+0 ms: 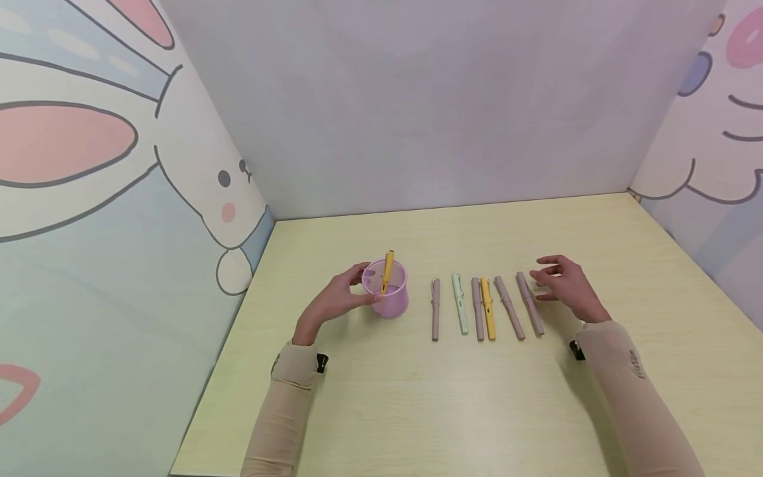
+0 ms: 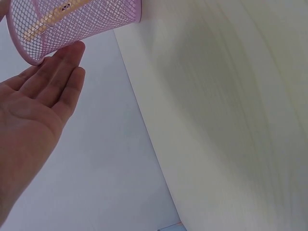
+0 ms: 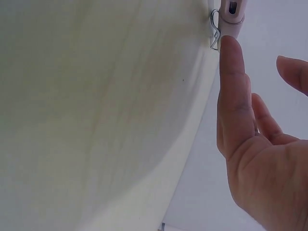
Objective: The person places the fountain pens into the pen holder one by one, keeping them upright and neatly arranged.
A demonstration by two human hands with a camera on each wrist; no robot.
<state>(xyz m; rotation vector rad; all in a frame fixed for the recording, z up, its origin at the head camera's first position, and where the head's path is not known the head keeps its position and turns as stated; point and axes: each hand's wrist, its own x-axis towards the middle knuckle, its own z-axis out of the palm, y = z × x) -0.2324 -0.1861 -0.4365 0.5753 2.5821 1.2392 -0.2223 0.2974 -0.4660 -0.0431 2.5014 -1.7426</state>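
Note:
My left hand (image 1: pixel 341 295) holds a pink mesh pen cup (image 1: pixel 393 306) by its side, thumb at the front of the rim and fingers round the back. The cup stands upright on the table, and a yellow pen (image 1: pixel 387 270) leans inside it, its end above the rim. In the left wrist view the cup's mesh wall (image 2: pixel 91 19) lies against my fingertips. My right hand (image 1: pixel 563 285), fingers spread and holding nothing, hovers beside the rightmost mauve pen (image 1: pixel 530 303). A capped pen with a wire clip (image 3: pixel 231 21) shows beyond those fingertips in the right wrist view.
Right of the cup lies a row of pens: a mauve pen (image 1: pixel 435 311), a mint green pen (image 1: pixel 460 305), a mauve pen (image 1: pixel 478 311), a yellow pen (image 1: pixel 489 311) and another mauve pen (image 1: pixel 510 309). Walls bound the pale wooden table (image 1: pixel 405 411) at the back and sides.

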